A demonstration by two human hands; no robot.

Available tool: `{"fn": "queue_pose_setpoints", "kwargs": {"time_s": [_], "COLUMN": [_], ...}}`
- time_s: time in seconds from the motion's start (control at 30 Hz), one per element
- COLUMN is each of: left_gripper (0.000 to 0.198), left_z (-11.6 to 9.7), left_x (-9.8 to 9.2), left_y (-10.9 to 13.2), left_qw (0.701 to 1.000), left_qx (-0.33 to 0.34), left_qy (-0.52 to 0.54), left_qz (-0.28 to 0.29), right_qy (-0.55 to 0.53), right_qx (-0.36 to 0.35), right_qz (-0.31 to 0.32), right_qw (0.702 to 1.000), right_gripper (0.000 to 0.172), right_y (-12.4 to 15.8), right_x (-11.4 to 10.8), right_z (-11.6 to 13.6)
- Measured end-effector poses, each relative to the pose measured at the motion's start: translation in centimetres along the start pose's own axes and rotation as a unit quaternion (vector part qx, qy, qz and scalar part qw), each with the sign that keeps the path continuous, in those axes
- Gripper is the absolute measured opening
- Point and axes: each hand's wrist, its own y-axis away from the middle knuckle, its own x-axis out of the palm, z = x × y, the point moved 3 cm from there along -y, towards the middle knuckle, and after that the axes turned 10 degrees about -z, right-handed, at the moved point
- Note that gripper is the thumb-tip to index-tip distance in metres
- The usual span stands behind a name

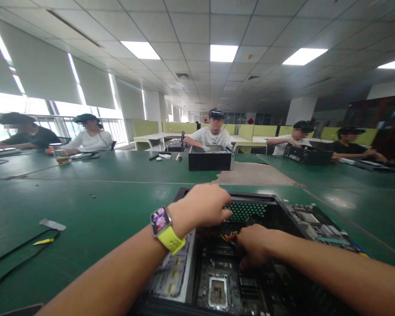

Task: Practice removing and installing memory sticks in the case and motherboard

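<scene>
An open black computer case (195,259) lies in front of me, its inside facing up. My left hand (207,204), with a watch (161,220) on a yellow-green strap, hovers over the far left part of the case. Its thumb and bent forefinger are apart with nothing visible between them. Down inside the case is my right hand (255,243), its fingers closed beside red and yellow wires (229,237); what they grip is hidden. A motherboard with a square CPU socket (218,292) sits in the case below both hands.
Another circuit board (316,219) lies right of the case. Black cables (26,248) and a silvery strip (52,224) are on the green table (95,206) at left. Across it, a person (213,136) works at another case (210,161). A glass (63,156) stands far left.
</scene>
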Motion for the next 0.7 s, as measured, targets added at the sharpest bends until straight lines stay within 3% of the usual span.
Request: {"fn": "queue_pose_setpoints", "kwargs": {"time_s": [0.07,0.17,0.3,0.4,0.57,0.7], "left_gripper": [0.030,0.033,0.031,0.031,0.063,0.064], "left_z": [3.0,6.0,6.1,6.2,9.6,12.2], "left_x": [-1.1,-0.9,0.9,2.0,4.4,6.7], "left_y": [0.2,0.8,1.3,0.7,-0.5,0.1], "left_qw": [0.995,0.987,0.989,0.989,0.993,0.987], "left_qx": [-0.065,-0.102,-0.119,-0.139,-0.117,-0.137], "left_qy": [0.038,0.107,0.087,0.046,0.006,0.079], "left_qz": [-0.063,-0.063,-0.015,-0.012,-0.032,0.036], "right_qy": [-0.012,-0.008,0.034,0.049,0.037,-0.001], "right_qx": [-0.003,-0.012,-0.020,-0.020,-0.022,-0.013], "right_qz": [0.000,0.004,0.006,-0.001,-0.005,-0.005], "right_qw": [1.000,1.000,0.999,0.999,0.999,1.000], "right_gripper": [0.045,0.040,0.031,0.028,0.027,0.025], "right_y": [0.0,-0.1,-0.3,-0.6,-0.7,-0.4], "right_x": [-0.1,-0.2,-0.3,0.0,0.5,0.5], "right_z": [-0.1,0.1,0.7,0.7,0.5,0.9]}}
